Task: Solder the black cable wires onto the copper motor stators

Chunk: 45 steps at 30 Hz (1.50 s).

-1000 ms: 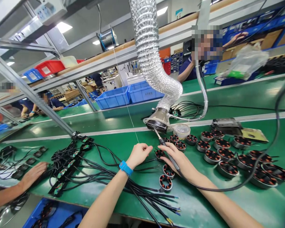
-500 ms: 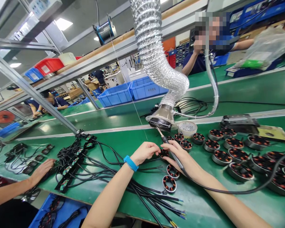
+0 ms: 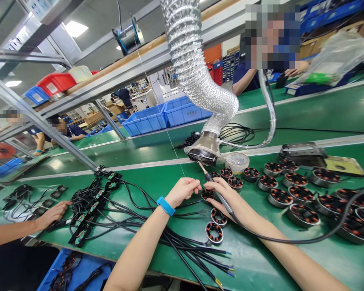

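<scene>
My right hand [image 3: 232, 200] is wrapped round a soldering iron [image 3: 222, 198], its tip pointing up and away under the round fume hood [image 3: 202, 153]. Beside it, my left hand [image 3: 184, 191], with a blue band at the wrist, is closed in a pinch. A thin solder wire [image 3: 171, 142] runs down from a spool [image 3: 129, 38] overhead into that hand; its end is too fine to make out. Between both hands sits a ring-shaped motor stator [image 3: 206, 195], partly hidden by my right fingers. Two more stators [image 3: 214, 233] lie just nearer to me.
Rows of stators [image 3: 303, 215] fill the bench's right side. Black cables [image 3: 182, 242] with stripped ends spread across the front. A clear tub [image 3: 237, 162] stands by the hood. At left, a co-worker's hand [image 3: 53, 214] rests near circuit boards [image 3: 94, 206]. Another person sits opposite.
My left fingertips have lifted slightly away from the stator. My right hand stays on the soldering iron. The co-worker opposite has shifted an arm, and the view has moved a little.
</scene>
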Each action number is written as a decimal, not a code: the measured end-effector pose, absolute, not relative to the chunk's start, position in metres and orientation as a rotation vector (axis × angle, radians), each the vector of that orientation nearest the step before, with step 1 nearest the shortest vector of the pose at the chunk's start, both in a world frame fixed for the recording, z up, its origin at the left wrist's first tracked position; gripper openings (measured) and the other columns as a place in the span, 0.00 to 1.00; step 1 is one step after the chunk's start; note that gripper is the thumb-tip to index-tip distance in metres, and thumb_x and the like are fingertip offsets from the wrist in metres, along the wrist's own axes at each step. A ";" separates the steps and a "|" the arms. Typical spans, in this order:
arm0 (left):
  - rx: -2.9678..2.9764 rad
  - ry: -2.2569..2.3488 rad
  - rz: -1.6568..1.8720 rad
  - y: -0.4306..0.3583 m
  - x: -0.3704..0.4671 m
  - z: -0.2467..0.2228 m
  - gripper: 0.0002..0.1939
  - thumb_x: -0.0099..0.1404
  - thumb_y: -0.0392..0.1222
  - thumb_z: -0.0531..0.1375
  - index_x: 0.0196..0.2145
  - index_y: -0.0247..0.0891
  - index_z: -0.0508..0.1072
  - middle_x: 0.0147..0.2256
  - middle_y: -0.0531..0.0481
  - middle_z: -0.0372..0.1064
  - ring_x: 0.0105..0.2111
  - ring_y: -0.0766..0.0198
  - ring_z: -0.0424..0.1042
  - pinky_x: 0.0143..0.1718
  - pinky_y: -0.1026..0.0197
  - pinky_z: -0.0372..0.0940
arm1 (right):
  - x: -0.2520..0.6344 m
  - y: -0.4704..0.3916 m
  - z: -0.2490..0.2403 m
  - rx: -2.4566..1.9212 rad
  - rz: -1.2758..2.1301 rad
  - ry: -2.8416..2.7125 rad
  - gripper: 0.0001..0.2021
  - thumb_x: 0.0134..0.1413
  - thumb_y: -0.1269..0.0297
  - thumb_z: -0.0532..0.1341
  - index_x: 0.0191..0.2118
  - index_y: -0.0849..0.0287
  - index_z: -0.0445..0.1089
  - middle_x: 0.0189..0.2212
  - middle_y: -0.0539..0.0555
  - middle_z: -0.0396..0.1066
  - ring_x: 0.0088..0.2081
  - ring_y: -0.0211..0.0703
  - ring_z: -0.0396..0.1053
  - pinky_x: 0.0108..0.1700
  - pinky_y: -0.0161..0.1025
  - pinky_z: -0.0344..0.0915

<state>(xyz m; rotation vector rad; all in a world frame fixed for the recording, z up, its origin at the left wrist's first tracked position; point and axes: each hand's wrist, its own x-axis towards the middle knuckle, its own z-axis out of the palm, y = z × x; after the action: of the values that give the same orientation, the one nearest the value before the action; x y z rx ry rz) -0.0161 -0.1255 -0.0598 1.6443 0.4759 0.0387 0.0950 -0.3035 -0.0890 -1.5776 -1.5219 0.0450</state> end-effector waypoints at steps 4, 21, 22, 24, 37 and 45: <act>1.793 0.485 -0.020 -0.124 -0.026 -0.058 0.25 0.56 0.62 0.63 0.28 0.31 0.73 0.22 0.55 0.64 0.16 0.77 0.48 0.18 0.66 0.38 | 0.096 -0.303 -0.092 -1.582 0.065 -1.528 0.18 0.63 0.70 0.57 0.57 0.53 0.61 0.51 0.58 0.61 0.49 0.43 0.69 0.53 0.41 0.68; 2.339 0.338 0.135 -0.112 -0.042 -0.075 0.20 0.55 0.54 0.69 0.36 0.35 0.79 0.31 0.50 0.71 0.30 0.66 0.66 0.33 0.64 0.59 | 0.101 -0.298 -0.104 -1.594 -0.026 -1.509 0.17 0.63 0.67 0.58 0.56 0.53 0.62 0.50 0.58 0.61 0.50 0.45 0.68 0.52 0.41 0.68; 2.419 0.299 0.155 -0.113 -0.043 -0.077 0.17 0.55 0.52 0.69 0.35 0.36 0.79 0.33 0.49 0.71 0.33 0.64 0.68 0.36 0.64 0.61 | 0.102 -0.298 -0.105 -1.595 -0.032 -1.505 0.16 0.62 0.67 0.58 0.56 0.53 0.62 0.50 0.57 0.62 0.50 0.45 0.68 0.52 0.41 0.68; 2.504 0.237 0.172 -0.114 -0.044 -0.079 0.11 0.59 0.48 0.67 0.32 0.37 0.77 0.36 0.49 0.72 0.36 0.63 0.69 0.41 0.63 0.61 | 0.102 -0.297 -0.107 -1.594 -0.044 -1.497 0.17 0.62 0.67 0.58 0.56 0.52 0.62 0.50 0.57 0.62 0.51 0.45 0.68 0.53 0.42 0.68; 1.854 0.272 0.300 -0.122 -0.039 -0.042 0.17 0.57 0.50 0.68 0.34 0.30 0.78 0.26 0.49 0.72 0.24 0.71 0.61 0.27 0.66 0.56 | 0.081 -0.294 -0.079 -1.538 -0.047 -1.361 0.15 0.64 0.67 0.58 0.55 0.51 0.63 0.47 0.56 0.64 0.50 0.47 0.68 0.56 0.47 0.66; 1.771 0.210 0.340 -0.124 -0.045 -0.051 0.17 0.60 0.51 0.67 0.34 0.31 0.78 0.28 0.48 0.72 0.27 0.68 0.64 0.30 0.65 0.58 | 0.065 -0.272 -0.071 -1.365 0.004 -1.109 0.12 0.63 0.67 0.61 0.50 0.50 0.66 0.43 0.54 0.63 0.39 0.41 0.72 0.46 0.42 0.70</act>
<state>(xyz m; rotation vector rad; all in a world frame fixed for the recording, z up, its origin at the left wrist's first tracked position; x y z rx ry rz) -0.0447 -0.1244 -0.0510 1.7712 0.2096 0.3404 0.0646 -0.2718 -0.0715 -1.3653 -1.1094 0.0037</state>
